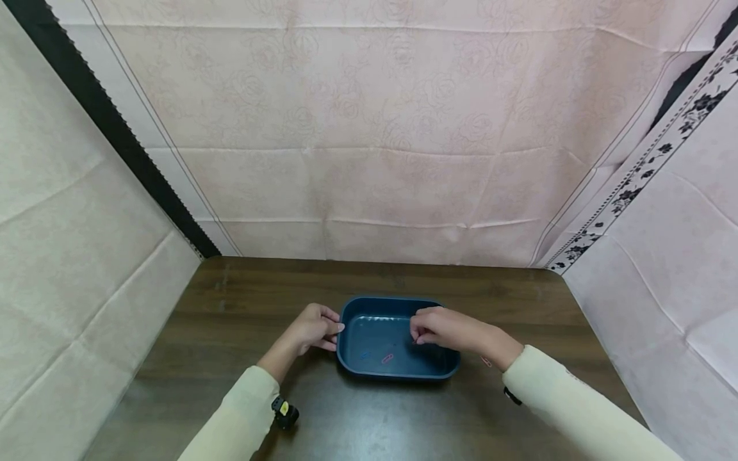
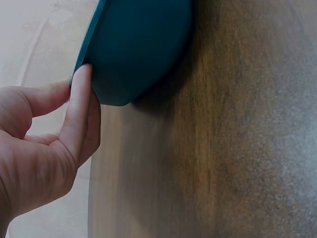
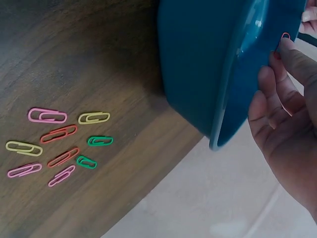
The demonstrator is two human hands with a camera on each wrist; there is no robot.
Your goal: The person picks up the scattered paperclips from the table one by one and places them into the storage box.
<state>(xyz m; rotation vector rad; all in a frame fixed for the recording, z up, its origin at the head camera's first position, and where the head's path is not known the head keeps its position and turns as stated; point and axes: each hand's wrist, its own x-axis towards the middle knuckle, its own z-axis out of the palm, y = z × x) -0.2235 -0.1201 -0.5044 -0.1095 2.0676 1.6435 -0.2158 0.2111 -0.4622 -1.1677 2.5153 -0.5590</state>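
Note:
A blue rectangular tray [image 1: 398,376] stands on the table. At its left end my left hand [image 1: 314,328] pinches the rim between thumb and fingers, as the left wrist view also shows. Over the right part of the tray my right hand [image 1: 441,328] pinches a red paper clip [image 3: 285,36] between thumb and index finger. Inside the tray lie a pink paper clip [image 1: 387,358] and a faint blue paper clip [image 1: 365,354]. My right forearm hides most of the loose clips from the head view.
Several pink, yellow, red and green paper clips, among them a pink one [image 3: 47,115], lie on the wooden table [image 1: 242,384] right of the tray. Pale cloth [image 1: 375,186] hangs behind the table and at both sides.

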